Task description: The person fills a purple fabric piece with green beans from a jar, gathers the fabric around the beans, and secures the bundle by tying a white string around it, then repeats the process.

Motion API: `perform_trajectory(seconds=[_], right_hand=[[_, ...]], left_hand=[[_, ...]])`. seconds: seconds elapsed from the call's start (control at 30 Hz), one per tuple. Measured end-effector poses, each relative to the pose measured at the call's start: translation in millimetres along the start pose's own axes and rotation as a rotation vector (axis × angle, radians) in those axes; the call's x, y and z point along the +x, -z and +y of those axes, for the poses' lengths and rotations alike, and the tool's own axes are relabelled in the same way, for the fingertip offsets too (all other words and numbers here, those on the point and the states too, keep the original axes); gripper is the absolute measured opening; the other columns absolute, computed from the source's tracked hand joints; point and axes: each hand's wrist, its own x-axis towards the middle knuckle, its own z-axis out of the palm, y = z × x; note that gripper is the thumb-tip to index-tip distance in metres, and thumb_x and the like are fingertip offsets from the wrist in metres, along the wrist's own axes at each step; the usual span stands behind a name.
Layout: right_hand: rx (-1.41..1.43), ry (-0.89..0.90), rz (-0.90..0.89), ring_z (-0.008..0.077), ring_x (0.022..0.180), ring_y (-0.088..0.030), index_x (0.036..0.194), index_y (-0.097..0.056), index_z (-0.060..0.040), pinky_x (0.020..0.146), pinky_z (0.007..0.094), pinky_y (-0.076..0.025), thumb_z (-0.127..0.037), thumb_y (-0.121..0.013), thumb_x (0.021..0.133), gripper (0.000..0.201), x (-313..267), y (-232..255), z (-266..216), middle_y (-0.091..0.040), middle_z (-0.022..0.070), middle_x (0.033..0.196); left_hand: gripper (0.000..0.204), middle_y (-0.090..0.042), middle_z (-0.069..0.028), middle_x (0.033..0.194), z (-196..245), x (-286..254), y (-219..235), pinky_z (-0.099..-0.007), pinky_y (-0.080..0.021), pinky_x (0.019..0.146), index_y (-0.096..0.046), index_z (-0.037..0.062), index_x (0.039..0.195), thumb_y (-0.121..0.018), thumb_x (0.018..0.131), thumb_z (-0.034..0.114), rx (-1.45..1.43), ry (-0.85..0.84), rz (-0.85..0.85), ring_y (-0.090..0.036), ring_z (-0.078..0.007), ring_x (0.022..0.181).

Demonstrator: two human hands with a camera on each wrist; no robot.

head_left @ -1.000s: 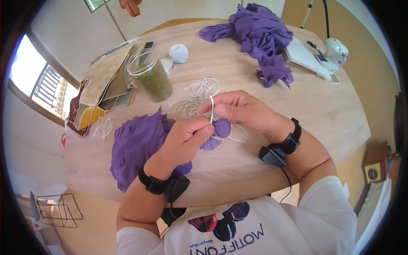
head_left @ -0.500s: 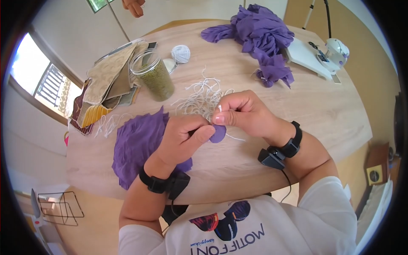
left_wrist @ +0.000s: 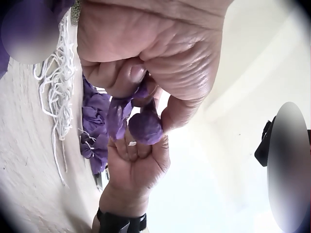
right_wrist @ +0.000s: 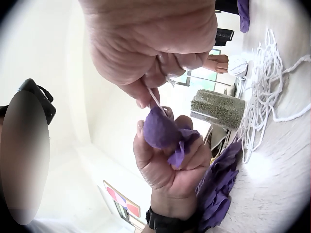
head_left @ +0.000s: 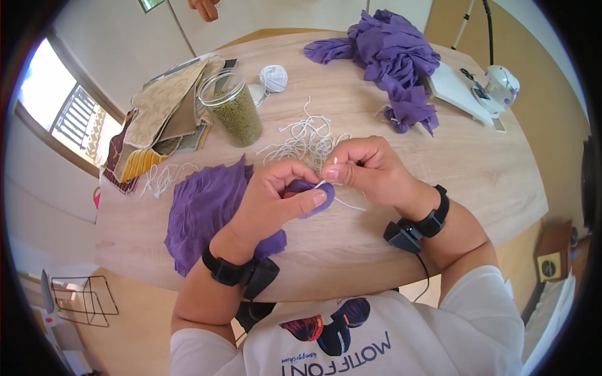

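Note:
Between the thumb and fingers of my left hand (head_left: 273,194) is a small round bundle of purple cloth (right_wrist: 161,130), its loose cloth ends poking out beside the palm. My right hand (head_left: 373,172) pinches a white string (right_wrist: 154,98) close to the bundle, and in the right wrist view that string runs tight down to the bundle's neck. In the left wrist view the purple ball hangs below the left fingers, with the right hand behind it. A tangle of cut white strings (head_left: 298,143) lies on the table just beyond both hands.
Pleated purple cloth (head_left: 204,216) lies by the left forearm. Behind stand a jar of green beans (head_left: 238,119), its lid (head_left: 256,94), a yarn ball (head_left: 273,79) and fabric swatches (head_left: 160,106). Far right are heaped purple cloth (head_left: 395,53) and a white sewing machine (head_left: 503,88).
The upright string between my hands has been drawn down, and my right fingers now pinch it close to the bundle. My left hand has turned the bundle, and its thumb and fingers are spread wider.

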Motion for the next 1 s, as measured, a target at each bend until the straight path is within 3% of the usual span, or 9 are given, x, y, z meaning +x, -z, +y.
perform_trajectory(seconds=[0.23, 0.43, 0.53, 0.63, 0.73, 0.83, 0.93, 1.0], right_hand=[[-0.125, 0.094, -0.062, 0.0045, 0.069, -0.048, 0.085, -0.066, -0.0009, 0.061, 0.0223, -0.041, -0.015, -0.067, 0.094, 0.016, -0.9, -1.1, -0.2, -0.06, -0.0022, 0.073], [-0.219, 0.075, -0.056, 0.0047, 0.068, -0.048, 0.083, -0.066, -0.0005, 0.061, 0.0236, -0.041, -0.012, -0.067, 0.093, 0.015, -0.2, 2.3, -5.5, -0.06, 0.0002, 0.071], [-0.396, 0.054, -0.153, 0.0072, 0.065, -0.049, 0.095, -0.064, -0.0016, 0.06, 0.0257, -0.041, -0.011, -0.066, 0.093, 0.01, 3.5, 14.5, -2.8, -0.059, 0.0026, 0.07], [-0.537, 0.018, -0.158, 0.0143, 0.061, -0.052, 0.11, -0.06, -0.0042, 0.059, 0.0291, -0.042, -0.008, -0.064, 0.091, 0.02, 3.3, 20.2, -14.9, -0.059, 0.0056, 0.069], [-0.616, 0.173, -0.122, 0.0227, 0.06, -0.055, 0.12, -0.055, -0.0081, 0.06, 0.0315, -0.044, -0.003, -0.06, 0.088, 0.033, 4.8, 20.6, -20.5, -0.06, 0.0076, 0.071], [-0.675, 0.157, -0.142, 0.0275, 0.063, -0.059, 0.118, -0.057, -0.0098, 0.061, 0.0341, -0.047, 0.0, -0.059, 0.085, 0.034, 2.8, 12.6, -27.1, -0.061, 0.0091, 0.073], [-0.716, 0.305, -0.143, 0.0295, 0.067, -0.062, 0.118, -0.058, -0.0131, 0.063, 0.035, -0.049, -0.001, -0.058, 0.085, 0.035, 2.5, 7.0, -15.5, -0.063, 0.0092, 0.077], [-0.698, 0.341, -0.212, 0.0286, 0.072, -0.064, 0.119, -0.06, -0.0095, 0.066, 0.0327, -0.05, -0.001, -0.059, 0.087, 0.034, 4.5, 1.1, -13.0, -0.066, 0.0104, 0.085]], left_hand=[[0.012, -0.061, 0.0037, 0.08, 3.7, -1.5, 0.5, -0.0191, -0.04, 0.063, -0.065, 0.0047, 0.09, -0.074, 0.083, 0.005, 0.122, 0.076, 0.013, -0.052, -0.0024, 0.072], [0.01, -0.063, 0.0015, 0.081, 1.6, 0.7, 3.7, -0.0207, -0.042, 0.066, -0.067, 0.0014, 0.093, -0.07, 0.086, 0.007, -0.01, 0.121, 0.04, -0.054, -0.0046, 0.074], [0.012, -0.064, -0.0011, 0.082, -6.6, 3.5, 6.3, -0.0211, -0.043, 0.064, -0.066, -0.0008, 0.093, -0.069, 0.088, 0.009, -0.066, 0.178, 0.067, -0.056, -0.0061, 0.072], [0.013, -0.065, -0.0033, 0.082, -10.0, 6.1, 8.0, -0.0214, -0.045, 0.062, -0.066, -0.0019, 0.095, -0.068, 0.088, 0.009, -0.175, 0.228, 0.143, -0.058, -0.0075, 0.07], [0.013, -0.066, -0.0057, 0.084, -16.3, 7.8, 12.2, -0.0211, -0.046, 0.061, -0.066, -0.0018, 0.093, -0.068, 0.089, 0.011, -0.134, 0.242, 0.175, -0.059, -0.0084, 0.068], [0.014, -0.068, -0.0059, 0.085, -15.7, 8.0, 8.0, -0.021, -0.045, 0.061, -0.067, -0.0015, 0.093, -0.068, 0.089, 0.012, 0.089, 0.274, 0.137, -0.06, -0.0084, 0.069], [0.013, -0.068, -0.0034, 0.083, -17.3, 7.4, 1.3, -0.0224, -0.047, 0.064, -0.069, -0.0012, 0.093, -0.067, 0.09, 0.012, 0.437, 0.196, 0.068, -0.06, -0.0081, 0.072], [0.014, -0.067, -0.001, 0.079, -22.1, 7.3, -7.9, -0.0235, -0.048, 0.062, -0.068, -0.0015, 0.091, -0.068, 0.09, 0.012, 0.575, 0.052, 0.088, -0.059, -0.0071, 0.07]])
